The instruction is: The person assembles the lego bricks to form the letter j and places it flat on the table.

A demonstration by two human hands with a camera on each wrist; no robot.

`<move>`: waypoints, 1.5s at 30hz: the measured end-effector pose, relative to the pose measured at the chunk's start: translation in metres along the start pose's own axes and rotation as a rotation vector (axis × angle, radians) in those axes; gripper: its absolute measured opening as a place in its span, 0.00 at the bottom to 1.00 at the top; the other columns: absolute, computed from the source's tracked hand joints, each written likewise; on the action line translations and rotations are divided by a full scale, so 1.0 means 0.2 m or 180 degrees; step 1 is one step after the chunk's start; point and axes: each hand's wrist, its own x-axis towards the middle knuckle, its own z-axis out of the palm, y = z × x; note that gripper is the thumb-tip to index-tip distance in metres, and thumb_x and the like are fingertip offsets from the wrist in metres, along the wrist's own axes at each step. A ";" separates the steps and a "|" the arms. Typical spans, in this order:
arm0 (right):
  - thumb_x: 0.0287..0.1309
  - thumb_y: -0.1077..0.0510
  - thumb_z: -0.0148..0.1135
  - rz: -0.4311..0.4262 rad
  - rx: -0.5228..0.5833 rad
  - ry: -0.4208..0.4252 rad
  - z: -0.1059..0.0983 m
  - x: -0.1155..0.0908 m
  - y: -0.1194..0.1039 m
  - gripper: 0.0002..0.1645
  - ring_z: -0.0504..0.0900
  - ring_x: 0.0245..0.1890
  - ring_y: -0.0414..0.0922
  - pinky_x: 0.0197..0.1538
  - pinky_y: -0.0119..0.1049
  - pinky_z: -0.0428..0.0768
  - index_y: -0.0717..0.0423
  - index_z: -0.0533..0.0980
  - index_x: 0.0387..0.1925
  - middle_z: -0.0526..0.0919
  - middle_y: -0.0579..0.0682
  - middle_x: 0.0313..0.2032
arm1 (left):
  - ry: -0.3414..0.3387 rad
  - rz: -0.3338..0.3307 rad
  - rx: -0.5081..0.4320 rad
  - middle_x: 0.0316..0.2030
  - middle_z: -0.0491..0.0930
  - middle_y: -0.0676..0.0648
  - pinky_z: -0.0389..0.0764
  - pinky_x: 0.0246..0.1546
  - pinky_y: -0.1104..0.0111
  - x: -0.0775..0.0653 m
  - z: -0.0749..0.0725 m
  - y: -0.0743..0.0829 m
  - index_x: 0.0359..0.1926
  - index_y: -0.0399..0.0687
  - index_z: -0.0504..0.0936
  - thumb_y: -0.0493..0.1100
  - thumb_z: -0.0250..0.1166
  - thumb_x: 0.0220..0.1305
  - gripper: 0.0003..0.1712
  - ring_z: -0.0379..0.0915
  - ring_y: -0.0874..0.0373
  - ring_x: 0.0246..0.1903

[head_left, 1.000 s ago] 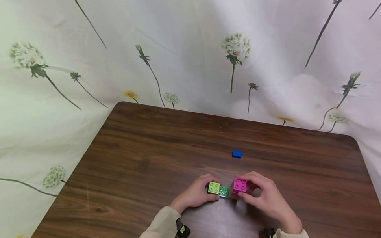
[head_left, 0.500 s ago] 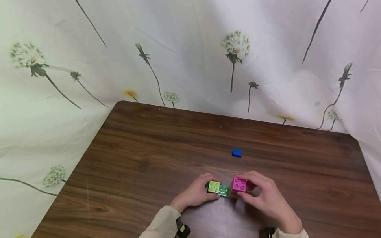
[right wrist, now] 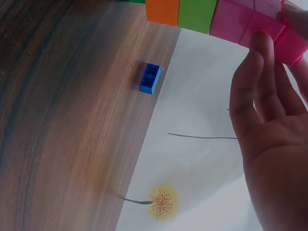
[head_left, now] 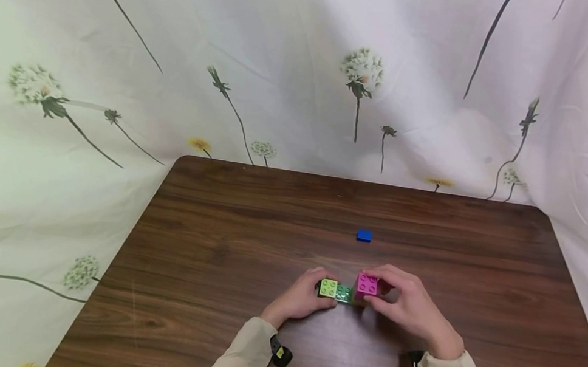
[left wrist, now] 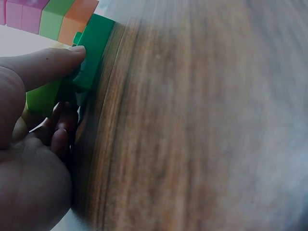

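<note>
A construction of toy building bricks stands on the table before me. Its dark green base brick [head_left: 344,294] carries a light green brick [head_left: 328,288] at the left end. At the other end rises a tower with an orange brick [right wrist: 162,11], a light green one [right wrist: 196,16] and magenta bricks [right wrist: 232,21] above. A brighter pink brick [right wrist: 291,45] shows beside the magenta ones. My left hand [head_left: 303,296] grips the left end, thumb against the dark green base in the left wrist view. My right hand [head_left: 411,302] pinches the tower's upper part between thumb and fingers.
A small blue brick [head_left: 364,236] lies apart, farther back on the brown wooden table [head_left: 245,220]; the right wrist view shows its hollow side. Behind the table hangs a pale cloth [head_left: 295,86] printed with dandelions.
Both hands keep their hold on the brick construction in almost the same place. The whole head view has shifted slightly; the blue brick lies where it was.
</note>
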 end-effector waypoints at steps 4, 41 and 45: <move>0.47 0.62 0.74 0.0087 -0.0072 -0.0054 0.00 0.00 -0.01 0.25 0.79 0.37 0.32 0.40 0.30 0.79 0.52 0.80 0.50 0.85 0.45 0.42 | -0.0013 -0.0015 0.0003 0.45 0.77 0.54 0.70 0.48 0.67 0.00 -0.01 0.01 0.51 0.53 0.80 0.46 0.71 0.56 0.20 0.68 0.60 0.46; 0.53 0.60 0.70 0.0303 -0.0349 -0.0210 0.01 -0.01 -0.06 0.26 0.79 0.37 0.33 0.38 0.33 0.80 0.56 0.77 0.55 0.86 0.52 0.45 | -0.0014 0.0037 0.0015 0.46 0.77 0.53 0.70 0.47 0.68 0.00 -0.01 0.00 0.51 0.51 0.80 0.45 0.71 0.56 0.21 0.68 0.61 0.46; 0.54 0.60 0.70 0.0267 -0.0339 -0.0212 0.01 -0.01 -0.06 0.26 0.79 0.37 0.33 0.38 0.34 0.81 0.56 0.76 0.56 0.86 0.52 0.45 | -0.0033 0.0000 0.0029 0.46 0.77 0.54 0.70 0.48 0.67 0.00 0.00 0.00 0.52 0.52 0.80 0.46 0.71 0.56 0.21 0.68 0.61 0.47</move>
